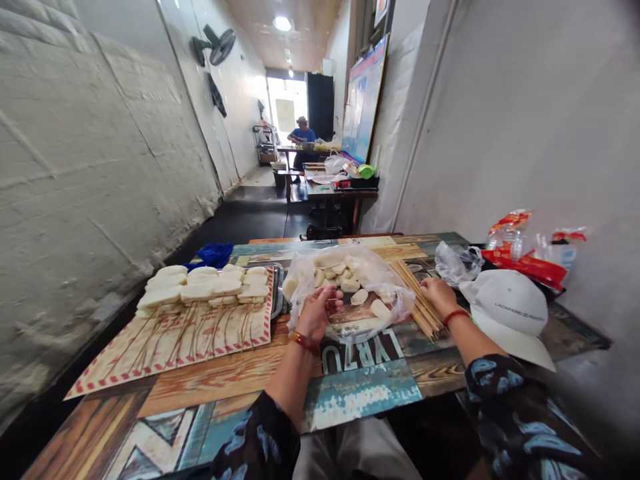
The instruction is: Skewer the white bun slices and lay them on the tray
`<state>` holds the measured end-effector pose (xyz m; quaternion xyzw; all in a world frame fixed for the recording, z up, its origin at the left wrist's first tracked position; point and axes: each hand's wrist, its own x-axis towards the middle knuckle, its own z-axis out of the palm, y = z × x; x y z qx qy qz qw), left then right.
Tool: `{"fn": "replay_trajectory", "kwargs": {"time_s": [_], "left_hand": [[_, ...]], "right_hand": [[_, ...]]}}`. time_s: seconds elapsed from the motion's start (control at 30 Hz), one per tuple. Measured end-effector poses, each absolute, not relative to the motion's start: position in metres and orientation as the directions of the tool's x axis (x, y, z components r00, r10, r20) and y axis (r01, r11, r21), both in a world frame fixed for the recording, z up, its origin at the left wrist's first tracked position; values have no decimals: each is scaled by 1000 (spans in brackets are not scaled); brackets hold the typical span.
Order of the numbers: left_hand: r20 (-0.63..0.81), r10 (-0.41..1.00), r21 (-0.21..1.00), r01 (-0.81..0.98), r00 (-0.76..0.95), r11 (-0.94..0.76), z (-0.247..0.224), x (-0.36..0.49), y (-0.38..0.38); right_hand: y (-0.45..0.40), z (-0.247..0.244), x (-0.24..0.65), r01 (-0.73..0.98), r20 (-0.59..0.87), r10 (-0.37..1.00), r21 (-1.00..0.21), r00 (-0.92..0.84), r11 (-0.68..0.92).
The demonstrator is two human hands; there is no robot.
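Observation:
A clear plastic bag (400,293) lies open at the middle of the table, with several pale white slices (350,285) in and on it. My left hand (319,312) is over the bag's left edge, fingers curled; what they hold, if anything, is too small to tell. To the right, my right hand (441,297) is beside a bundle of thin wooden sticks (420,307), its fingers pressed together; their contents cannot be made out. On the left, rows of skewered white pieces (213,289) rest on a tray lined with red-and-white paper (200,340), their sticks pointing toward me.
A white cap (510,310), a crumpled clear bag (456,263) and red packaging (525,263) are at the table's right side. Blue cloth (214,255) lies behind the tray. Farther back, a person (303,132) sits at another table.

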<state>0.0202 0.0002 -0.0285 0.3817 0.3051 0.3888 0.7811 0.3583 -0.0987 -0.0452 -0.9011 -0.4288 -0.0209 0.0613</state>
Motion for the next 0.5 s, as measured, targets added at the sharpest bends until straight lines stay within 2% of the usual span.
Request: {"fn": "replay_trajectory", "kwargs": {"time_s": [0.27,0.5], "left_hand": [[-175,849,828,-392,500,401,-39,20,4],[-157,839,831,-389,521,397,-39,21,3]], "right_hand": [[-105,-52,363,702,38,711,-203,703,-683],[-114,-52,362,666,163,656,-342,737,-663]]}}
